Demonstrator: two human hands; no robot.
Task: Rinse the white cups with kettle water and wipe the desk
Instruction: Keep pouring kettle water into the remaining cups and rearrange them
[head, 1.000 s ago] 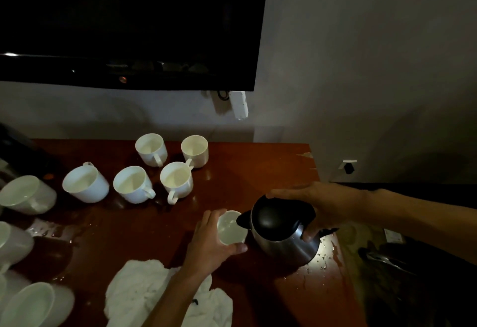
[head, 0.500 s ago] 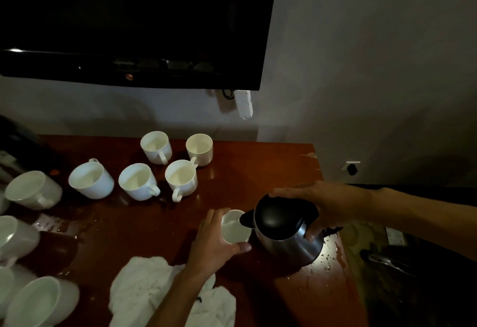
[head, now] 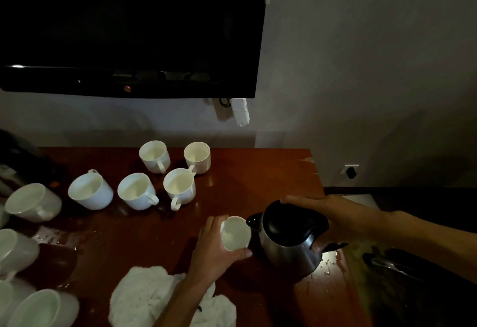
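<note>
My left hand [head: 214, 251] wraps around a small white cup [head: 235, 233], tilted with its mouth toward the kettle [head: 289, 241]. My right hand [head: 333, 220] grips the kettle at its handle side, palm over the black lid. The spout sits just beside the cup rim. No stream is visible in this dim light, so I cannot tell if water is flowing.

Progress, as I judge it: mid-rinse. Five cups [head: 165, 179] stand upright in a cluster near the back of the desk [head: 258, 171]; several more cups [head: 31, 201] lie tipped along the left edge. Which of these are already rinsed I cannot say. Wiping looks not yet done: puddles [head: 51, 236] shine left of centre and droplets [head: 327, 264] speckle the wood by the kettle base.

Materials: cups are glossy white ceramic, round, with loop handles. The kettle body is brushed steel, tapering upward, with a smooth black plastic lid and spout. The desk is reddish lacquered wood, reflective where wet. A crumpled white cloth [head: 144, 298], soft and nubby, lies near the front edge under my left forearm.
</note>
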